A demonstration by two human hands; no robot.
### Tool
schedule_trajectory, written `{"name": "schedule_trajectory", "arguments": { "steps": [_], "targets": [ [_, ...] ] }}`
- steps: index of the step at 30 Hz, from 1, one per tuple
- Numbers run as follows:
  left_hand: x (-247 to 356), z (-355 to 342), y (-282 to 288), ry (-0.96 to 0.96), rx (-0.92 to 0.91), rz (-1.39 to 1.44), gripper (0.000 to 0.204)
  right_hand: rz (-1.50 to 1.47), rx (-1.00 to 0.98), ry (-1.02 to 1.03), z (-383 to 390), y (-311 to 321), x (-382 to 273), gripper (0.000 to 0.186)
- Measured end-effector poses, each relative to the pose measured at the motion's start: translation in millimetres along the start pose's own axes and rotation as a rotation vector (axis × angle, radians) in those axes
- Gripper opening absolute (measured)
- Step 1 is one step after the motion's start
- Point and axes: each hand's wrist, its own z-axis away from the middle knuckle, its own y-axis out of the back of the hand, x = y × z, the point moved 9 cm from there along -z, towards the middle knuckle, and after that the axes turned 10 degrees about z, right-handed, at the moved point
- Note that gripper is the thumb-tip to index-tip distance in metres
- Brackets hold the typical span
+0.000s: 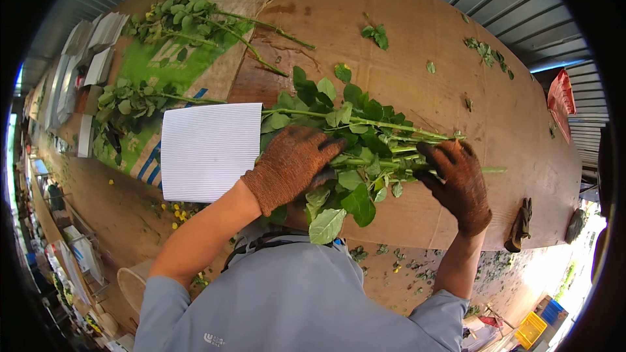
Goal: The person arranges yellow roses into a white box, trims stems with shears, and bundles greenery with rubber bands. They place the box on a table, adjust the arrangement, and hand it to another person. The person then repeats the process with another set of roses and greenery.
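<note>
A bundle of leafy green flower stems (pixel 365 137) lies across a brown cardboard-covered table (pixel 417 45). My left hand (pixel 291 164), in a brown knit glove, presses down on the leafy part of the bundle. My right hand (pixel 460 182), gloved the same way, grips the bare stem ends at the right. A white corrugated sheet (pixel 210 150) lies flat just left of my left hand, with the flower heads of the bundle hidden under or behind it.
More leafy stems (pixel 195 19) and another bunch (pixel 130 101) lie on a green and brown sack (pixel 215 75) at the far left. Loose leaves (pixel 486 52) dot the table. Stacked white sheets (pixel 98 45) sit beyond. A red object (pixel 561 98) hangs at right.
</note>
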Motion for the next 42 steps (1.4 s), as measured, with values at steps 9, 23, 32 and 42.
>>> {"name": "schedule_trajectory", "arguments": {
  "steps": [9, 23, 32, 42],
  "targets": [
    [-29.3, -5.9, 20.6, 0.199, 0.189, 0.253, 0.041, -0.453, 0.132, -0.101, -7.1, 55.5, -12.9, 0.038],
    [-81.6, -39.3, 31.4, 0.426, -0.055, 0.399, 0.051, -0.232, -0.186, -0.106, -14.7, -113.0, -33.5, 0.048],
    [-84.9, -43.1, 18.7, 0.399, -0.175, 0.487, 0.049, -0.093, -0.048, 0.112, -16.4, -33.1, -60.1, 0.028],
    [-36.2, -26.4, -12.1, 0.154, -0.256, 0.188, 0.049, -0.317, -0.418, 0.127, 31.2, -75.8, -99.9, 0.024]
  ]
}}
